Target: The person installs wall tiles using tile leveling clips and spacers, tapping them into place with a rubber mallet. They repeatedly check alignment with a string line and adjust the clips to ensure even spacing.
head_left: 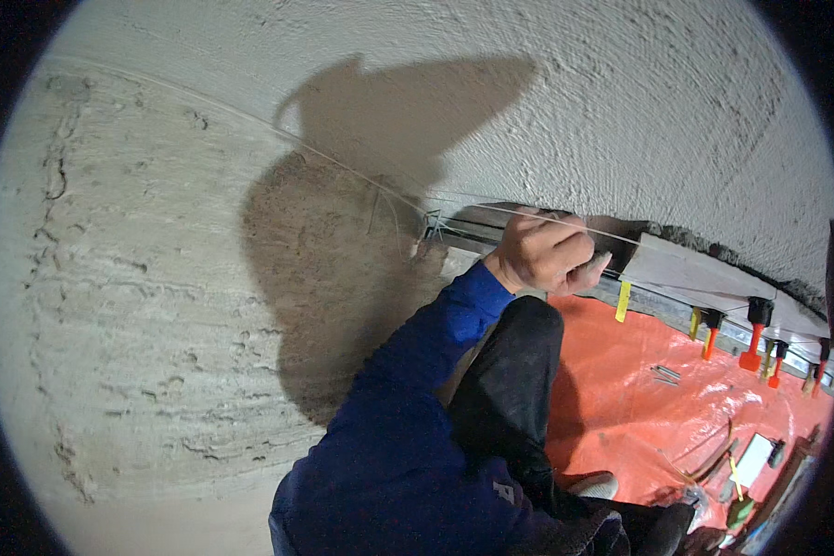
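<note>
We see orange and blue against grey.
We note a dark blue cloth sleeve (403,361), black fabric trousers (505,380), a bright orange plastic sheet (630,361), a grey-white ridged plaster wall (639,120), beige concrete (148,306) streaked and pocked darker, a flat off-white panel (704,280), red-and-black plastic clips (755,335) and a small yellow strip (623,301).

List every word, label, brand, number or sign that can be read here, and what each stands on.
None can be read.
Dark clothing: one small pale mark, too small to make out.
Yellow strip: no legible lettering.
White flat item: too small to tell.
</note>
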A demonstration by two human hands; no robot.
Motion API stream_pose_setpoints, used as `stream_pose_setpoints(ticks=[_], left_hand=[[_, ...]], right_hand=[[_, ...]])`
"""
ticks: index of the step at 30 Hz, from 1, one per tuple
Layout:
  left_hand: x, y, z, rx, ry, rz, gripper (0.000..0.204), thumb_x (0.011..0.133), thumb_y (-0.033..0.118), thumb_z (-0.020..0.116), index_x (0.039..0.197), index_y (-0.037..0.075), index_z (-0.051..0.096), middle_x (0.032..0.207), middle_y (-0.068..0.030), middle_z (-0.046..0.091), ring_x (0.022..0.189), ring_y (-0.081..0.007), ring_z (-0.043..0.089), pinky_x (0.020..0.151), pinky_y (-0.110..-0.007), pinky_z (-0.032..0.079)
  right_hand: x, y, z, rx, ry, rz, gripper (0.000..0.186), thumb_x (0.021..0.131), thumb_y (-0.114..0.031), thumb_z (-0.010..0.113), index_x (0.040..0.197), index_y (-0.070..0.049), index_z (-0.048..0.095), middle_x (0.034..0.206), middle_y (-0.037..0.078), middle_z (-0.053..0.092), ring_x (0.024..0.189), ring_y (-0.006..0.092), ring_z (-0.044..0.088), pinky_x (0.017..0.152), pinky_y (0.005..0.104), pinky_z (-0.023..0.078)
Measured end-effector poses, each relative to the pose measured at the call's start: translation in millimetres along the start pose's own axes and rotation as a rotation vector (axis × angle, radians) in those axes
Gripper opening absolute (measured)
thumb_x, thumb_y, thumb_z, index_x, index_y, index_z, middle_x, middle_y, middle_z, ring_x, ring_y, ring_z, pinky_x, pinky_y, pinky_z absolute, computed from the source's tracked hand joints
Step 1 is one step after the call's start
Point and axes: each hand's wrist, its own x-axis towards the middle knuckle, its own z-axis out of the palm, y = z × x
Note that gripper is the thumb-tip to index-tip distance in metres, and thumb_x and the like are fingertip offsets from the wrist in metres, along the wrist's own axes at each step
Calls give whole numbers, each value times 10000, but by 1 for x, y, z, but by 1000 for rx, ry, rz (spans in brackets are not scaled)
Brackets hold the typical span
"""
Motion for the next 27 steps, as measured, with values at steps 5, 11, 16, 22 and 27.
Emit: stream_pose_setpoints(ticks=[5, 11, 16, 22, 27], left_hand=[[0, 1, 7, -60, 128, -48, 347, 721, 194, 718, 544, 127, 427, 558, -24, 425, 417, -181, 476, 415, -317, 380], [-1, 8, 17, -223, 278, -195, 352, 741, 157, 693, 548, 141, 399, 542, -27, 429, 421, -190, 459, 382, -354, 344], [0, 11, 22, -219, 340, -233, 328, 725, 129, 677, 551, 149, 399, 566, -20, 477, 435, -182, 481, 383, -332, 353], [-1, 10, 21, -234, 327, -247, 317, 687, 123, 689, 544, 155, 407, 556, -13, 467, 403, -149, 478, 368, -311, 362], [-5, 9, 20, -176, 304, -224, 218, 753, 141, 650, 583, 100, 520, 618, -56, 585, 436, -182, 533, 392, -324, 407]], right_hand=[[3, -36, -14, -142, 109, -69, 365, 754, -15, 534, 1086, -81, 397, 697, 45, 474, 522, 125, 457, 459, 252, 400], [-19, -92, -31, -325, 249, -157, 288, 764, -28, 532, 1027, -79, 426, 675, 38, 469, 517, 122, 453, 458, 250, 391], [-31, -139, -54, -441, 361, -229, 224, 772, -38, 529, 978, -76, 449, 656, 33, 465, 514, 120, 449, 457, 249, 383], [-39, -189, -92, -567, 510, -305, 147, 783, -51, 527, 919, -73, 478, 633, 26, 460, 510, 118, 445, 457, 247, 374], [-40, -181, -131, -567, 642, -278, 83, 791, -61, 525, 870, -71, 501, 615, 20, 456, 506, 116, 441, 456, 245, 367]])
